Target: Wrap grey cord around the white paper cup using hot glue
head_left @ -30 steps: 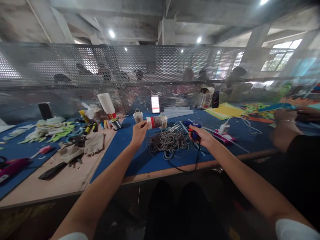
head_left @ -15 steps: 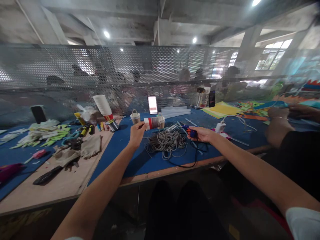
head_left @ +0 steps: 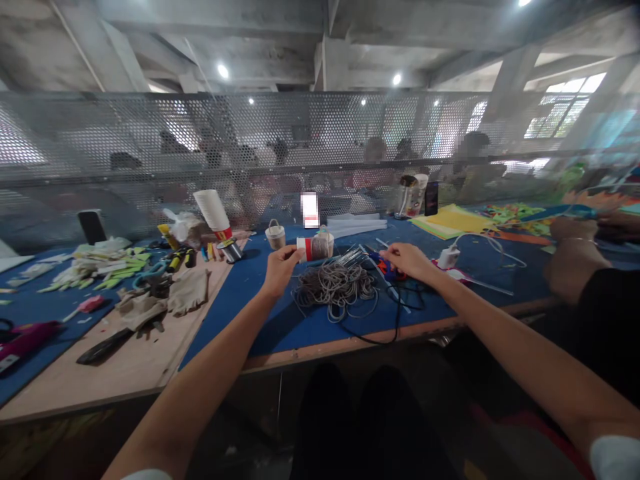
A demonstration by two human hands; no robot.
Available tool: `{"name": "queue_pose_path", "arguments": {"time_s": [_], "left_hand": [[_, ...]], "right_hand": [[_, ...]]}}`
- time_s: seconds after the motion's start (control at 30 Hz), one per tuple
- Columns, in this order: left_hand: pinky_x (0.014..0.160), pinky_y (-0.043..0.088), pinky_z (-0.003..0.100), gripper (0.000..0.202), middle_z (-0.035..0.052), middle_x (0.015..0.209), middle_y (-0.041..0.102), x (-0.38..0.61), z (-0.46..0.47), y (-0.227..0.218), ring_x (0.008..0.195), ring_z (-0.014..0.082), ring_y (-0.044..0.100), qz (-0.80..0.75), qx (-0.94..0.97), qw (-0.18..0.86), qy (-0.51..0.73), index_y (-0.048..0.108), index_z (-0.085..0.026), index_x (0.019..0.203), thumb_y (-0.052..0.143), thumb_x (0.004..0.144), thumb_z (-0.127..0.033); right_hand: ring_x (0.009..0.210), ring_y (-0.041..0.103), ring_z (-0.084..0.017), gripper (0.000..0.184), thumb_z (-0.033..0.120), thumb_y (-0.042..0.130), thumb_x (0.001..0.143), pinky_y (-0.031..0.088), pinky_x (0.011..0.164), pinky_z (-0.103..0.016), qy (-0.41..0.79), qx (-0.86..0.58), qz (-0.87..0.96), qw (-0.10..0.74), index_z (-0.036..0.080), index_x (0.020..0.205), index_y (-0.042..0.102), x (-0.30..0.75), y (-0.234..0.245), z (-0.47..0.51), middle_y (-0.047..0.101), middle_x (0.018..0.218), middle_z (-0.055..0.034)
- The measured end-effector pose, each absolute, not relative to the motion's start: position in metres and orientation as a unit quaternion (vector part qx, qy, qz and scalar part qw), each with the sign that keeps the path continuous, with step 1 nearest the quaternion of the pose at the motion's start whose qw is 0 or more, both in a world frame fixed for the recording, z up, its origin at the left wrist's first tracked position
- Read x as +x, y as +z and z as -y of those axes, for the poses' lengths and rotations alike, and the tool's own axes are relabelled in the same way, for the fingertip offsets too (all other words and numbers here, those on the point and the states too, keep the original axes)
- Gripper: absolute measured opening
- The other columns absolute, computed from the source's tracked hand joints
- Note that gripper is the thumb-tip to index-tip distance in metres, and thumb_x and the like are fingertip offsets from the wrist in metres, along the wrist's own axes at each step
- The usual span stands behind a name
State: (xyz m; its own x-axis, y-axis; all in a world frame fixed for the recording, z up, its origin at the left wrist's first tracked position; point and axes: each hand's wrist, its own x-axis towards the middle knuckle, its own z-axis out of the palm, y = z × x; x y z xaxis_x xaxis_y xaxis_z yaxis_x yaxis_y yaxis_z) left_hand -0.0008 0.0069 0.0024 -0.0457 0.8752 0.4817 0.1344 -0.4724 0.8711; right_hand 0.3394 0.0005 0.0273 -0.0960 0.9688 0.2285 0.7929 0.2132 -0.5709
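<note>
My left hand (head_left: 281, 268) is closed around the base end of a paper cup (head_left: 313, 248), tipped on its side. Grey cord is wound round part of the cup, beside its red band. My right hand (head_left: 409, 260) is just above a blue and orange glue gun (head_left: 389, 268), fingers bent together; whether they pinch anything is unclear. Below the cup lies a loose heap of grey cord (head_left: 337, 287). Behind the cup, another cord-wrapped cup (head_left: 275, 236) with a loop handle stands upright.
On the left are a leaning stack of paper cups (head_left: 213, 210), a wire spool (head_left: 231, 251) and work gloves (head_left: 187, 293). A white charger (head_left: 449, 257) with a cable lies to the right. A phone (head_left: 310, 210) stands at the back; another person's arm (head_left: 570, 247) is far right.
My right hand has shifted from gripping the glue gun to above it, and the gun now sits lower under the fingers. My left hand still holds the cup. The view has turned slightly left.
</note>
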Motion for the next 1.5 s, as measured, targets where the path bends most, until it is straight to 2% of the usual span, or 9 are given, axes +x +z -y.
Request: {"name": "queue_pose_path", "arguments": {"time_s": [0.13, 0.27, 0.37, 0.5, 0.67, 0.87, 1.0, 1.13, 1.5], "left_hand": [[0.065, 0.041, 0.025, 0.025, 0.0011, 0.072, 0.063, 0.003, 0.0, 0.006, 0.067, 0.0129, 0.051, -0.385, 0.62, 0.336, 0.596, 0.075, -0.015, 0.08, 0.069, 0.081, -0.04], [0.067, 0.041, 0.024, 0.026, 0.0014, 0.074, 0.064, 0.003, 0.003, 0.008, 0.068, 0.0125, 0.051, -0.364, 0.617, 0.368, 0.593, 0.074, -0.015, 0.08, 0.072, 0.08, -0.04], [0.067, 0.043, 0.025, 0.026, 0.0015, 0.074, 0.064, 0.001, 0.0, 0.007, 0.069, 0.013, 0.052, -0.36, 0.606, 0.384, 0.596, 0.075, -0.015, 0.082, 0.074, 0.079, -0.04], [0.071, 0.046, 0.026, 0.026, 0.002, 0.076, 0.066, -0.002, -0.004, 0.006, 0.071, 0.0139, 0.055, -0.362, 0.597, 0.396, 0.596, 0.076, -0.015, 0.085, 0.074, 0.079, -0.04], [0.07, 0.045, 0.025, 0.023, 0.0017, 0.076, 0.067, -0.001, -0.002, 0.007, 0.069, 0.0129, 0.056, -0.35, 0.597, 0.424, 0.584, 0.077, -0.015, 0.087, 0.076, 0.079, -0.037], [0.067, 0.044, 0.024, 0.021, 0.0025, 0.075, 0.068, 0.003, 0.003, 0.009, 0.067, 0.0122, 0.056, -0.349, 0.608, 0.436, 0.564, 0.077, -0.014, 0.086, 0.075, 0.08, -0.035], [0.066, 0.043, 0.025, 0.022, 0.0024, 0.074, 0.067, 0.004, 0.006, 0.01, 0.066, 0.0119, 0.055, -0.346, 0.614, 0.436, 0.559, 0.077, -0.014, 0.084, 0.074, 0.081, -0.036], [0.066, 0.042, 0.025, 0.022, 0.0024, 0.073, 0.067, 0.004, 0.007, 0.011, 0.066, 0.0121, 0.055, -0.348, 0.617, 0.434, 0.556, 0.076, -0.014, 0.083, 0.073, 0.082, -0.036], [0.069, 0.044, 0.026, 0.024, 0.0024, 0.075, 0.069, 0.005, 0.007, 0.012, 0.068, 0.0136, 0.058, -0.361, 0.633, 0.416, 0.545, 0.075, -0.015, 0.078, 0.074, 0.079, -0.04]], "right_hand": [[0.072, 0.065, -0.015, 0.023, 0.04, 0.06, 0.09, 0.048, 0.071, -0.026, 0.162, -0.476, 0.754, 0.422, 0.02, 0.097, 0.068, 0.286, 0.036, 0.0, 0.074, 0.093, -0.004], [0.061, 0.065, -0.012, 0.033, 0.03, 0.054, 0.09, 0.05, 0.06, -0.027, 0.324, -0.433, 0.707, 0.456, 0.019, 0.12, 0.061, 0.236, 0.037, -0.014, 0.068, 0.121, -0.0093], [0.056, 0.065, -0.013, 0.038, 0.027, 0.049, 0.089, 0.049, 0.052, -0.026, 0.466, -0.428, 0.641, 0.435, 0.02, 0.124, 0.06, 0.216, 0.034, -0.025, 0.072, 0.108, -0.0086], [0.058, 0.066, -0.015, 0.028, 0.028, 0.052, 0.086, 0.05, 0.055, -0.026, 0.523, -0.417, 0.614, 0.419, 0.02, 0.11, 0.066, 0.214, 0.027, -0.032, 0.073, 0.086, -0.0034], [0.062, 0.063, -0.016, 0.028, 0.042, 0.055, 0.088, 0.048, 0.059, -0.027, 0.483, -0.418, 0.648, 0.416, 0.018, 0.081, 0.066, 0.23, 0.02, -0.038, 0.07, 0.074, -0.0039], [0.065, 0.055, -0.016, 0.047, 0.059, 0.053, 0.089, 0.041, 0.062, -0.028, 0.298, -0.416, 0.742, 0.432, 0.017, 0.08, 0.073, 0.242, 0.021, -0.043, 0.064, 0.068, -0.0019], [0.07, 0.055, -0.017, 0.04, 0.057, 0.064, 0.085, 0.041, 0.067, -0.03, 0.238, -0.415, 0.754, 0.45, 0.019, 0.091, 0.078, 0.245, 0.027, -0.038, 0.066, 0.076, -0.0024], [0.069, 0.05, -0.015, 0.028, 0.05, 0.076, 0.078, 0.041, 0.066, -0.031, 0.196, -0.388, 0.758, 0.487, 0.023, 0.085, 0.08, 0.245, 0.029, -0.034, 0.057, 0.075, -0.0011], [0.071, 0.051, -0.014, 0.01, 0.035, 0.077, 0.081, 0.046, 0.072, -0.031, 0.17, -0.311, 0.728, 0.588, 0.026, 0.084, 0.076, 0.224, 0.045, -0.022, 0.054, 0.078, 0.0004]]}}
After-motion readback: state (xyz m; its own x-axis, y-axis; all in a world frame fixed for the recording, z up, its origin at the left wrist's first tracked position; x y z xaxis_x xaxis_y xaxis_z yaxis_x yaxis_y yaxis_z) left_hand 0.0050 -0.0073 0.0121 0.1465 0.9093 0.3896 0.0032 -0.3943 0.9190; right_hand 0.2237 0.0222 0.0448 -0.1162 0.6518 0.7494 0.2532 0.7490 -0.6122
